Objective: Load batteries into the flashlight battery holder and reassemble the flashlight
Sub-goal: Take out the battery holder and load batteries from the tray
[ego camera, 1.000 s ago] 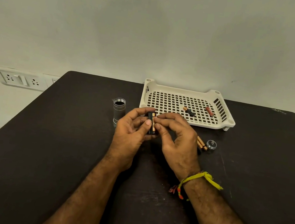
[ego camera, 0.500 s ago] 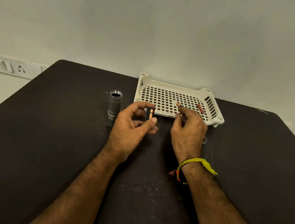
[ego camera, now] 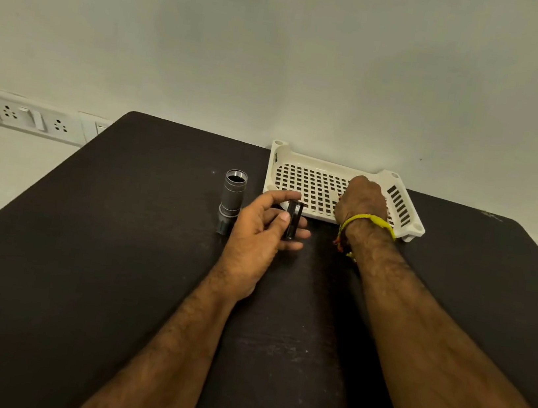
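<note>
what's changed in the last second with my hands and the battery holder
The right hand left the battery holder and reached forward into the white tray; its fingers are hidden, so whether it has picked anything up cannot be told. The left hand kept its grip on the holder. The flashlight body stayed upright on the table.

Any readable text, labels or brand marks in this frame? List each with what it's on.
None readable.
Battery holder in the left hand: no legible print.
Flashlight body: plain grey, no marking visible.
White tray: no label visible.
Wall sockets: no lettering readable.
Faint pale mark on the table's far right corner: too blurred to read.
</note>
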